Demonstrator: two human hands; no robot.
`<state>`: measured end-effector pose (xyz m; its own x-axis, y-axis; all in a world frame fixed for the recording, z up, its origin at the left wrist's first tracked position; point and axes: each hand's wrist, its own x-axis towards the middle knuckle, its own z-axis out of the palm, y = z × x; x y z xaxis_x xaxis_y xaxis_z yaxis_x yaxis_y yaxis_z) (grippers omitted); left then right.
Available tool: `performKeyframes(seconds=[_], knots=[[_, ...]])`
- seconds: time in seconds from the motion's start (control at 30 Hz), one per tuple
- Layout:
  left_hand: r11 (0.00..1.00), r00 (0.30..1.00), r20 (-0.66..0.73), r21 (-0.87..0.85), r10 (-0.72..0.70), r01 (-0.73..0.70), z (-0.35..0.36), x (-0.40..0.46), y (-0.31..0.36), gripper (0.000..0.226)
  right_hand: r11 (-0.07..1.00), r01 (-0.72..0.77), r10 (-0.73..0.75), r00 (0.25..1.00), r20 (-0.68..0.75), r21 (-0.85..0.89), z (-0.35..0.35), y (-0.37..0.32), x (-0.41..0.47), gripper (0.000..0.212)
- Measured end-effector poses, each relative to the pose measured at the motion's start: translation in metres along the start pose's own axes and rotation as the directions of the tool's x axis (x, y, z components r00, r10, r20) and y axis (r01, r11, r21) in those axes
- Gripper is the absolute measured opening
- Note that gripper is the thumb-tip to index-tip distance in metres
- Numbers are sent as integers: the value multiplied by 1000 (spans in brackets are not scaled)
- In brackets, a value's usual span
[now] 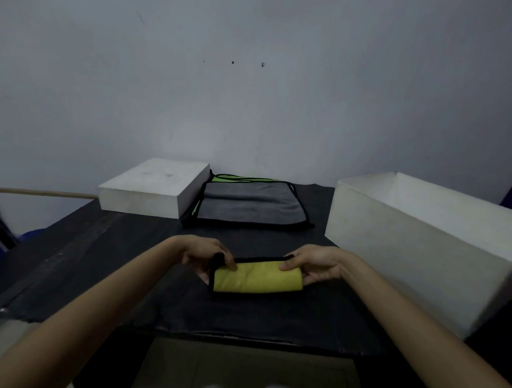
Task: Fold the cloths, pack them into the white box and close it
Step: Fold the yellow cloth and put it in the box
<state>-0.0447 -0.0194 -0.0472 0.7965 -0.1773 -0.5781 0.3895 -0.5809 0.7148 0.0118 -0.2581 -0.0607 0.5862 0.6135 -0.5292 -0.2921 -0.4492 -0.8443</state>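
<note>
The yellow cloth (257, 276) is folded small and lies on the table (124, 275) near the front edge, its long side running left to right. The left hand (206, 255) pinches its left end and the right hand (313, 265) pinches its right end, so each grip holds the cloth. The box (425, 243) at the right is open with no cloth seen inside, the lid (154, 187) and the grey pile (251, 204) wait at the back, so most of the job looks left to do.

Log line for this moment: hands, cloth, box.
left hand: grips yellow cloth | right hand: grips other end | cloth: folded, on table | white box: open | grey cloth: waiting
</note>
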Motion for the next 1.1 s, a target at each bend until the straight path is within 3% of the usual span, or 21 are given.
performKeyframes(seconds=[0.1, 0.17, 0.27, 0.4, 0.63, 0.8, 0.9, 1.0, 1.1], knots=[[997, 999, 49, -75, 7, -3, -3, -2, -4, 38, 1000, 11, -12, 1000, 19, 17, -3, -1, -8, 11], [997, 993, 118, -83, 4, 6, -4, -6, -3, 25, 1000, 16, -17, 999, 48, 2, -3, -1, -13, 14], [1000, 985, 174, -5, 10, -9, -3, -17, 5, 14, 999, 39, -36, 997, 71, -34, -3, -6, -24, 16], [993, 990, 125, 96, 58, -70, -2, -38, 36, 14, 994, 92, -89, 995, 46, -67, -9, -25, -52, 12], [966, 972, 43, 111, 231, -235, 10, -70, 113, 13, 960, 165, -205, 965, -165, -226, -42, -69, -135, 14], [910, 922, -36, 177, 387, -375, 24, -55, 177, 14, 926, 166, -274, 914, -298, -340, -90, -81, -184, 11], [856, 879, -96, 297, 467, -423, 36, -34, 221, 7, 848, 89, -331, 859, -390, -523, -126, -87, -200, 14], [770, 826, -154, 485, 542, -415, 51, -2, 264, 16, 754, -64, -343, 811, -474, -654, -165, -90, -199, 13], [601, 805, -111, 726, 583, -335, 68, 34, 292, 32, 609, -247, -315, 796, -517, -753, -196, -82, -182, 11]])
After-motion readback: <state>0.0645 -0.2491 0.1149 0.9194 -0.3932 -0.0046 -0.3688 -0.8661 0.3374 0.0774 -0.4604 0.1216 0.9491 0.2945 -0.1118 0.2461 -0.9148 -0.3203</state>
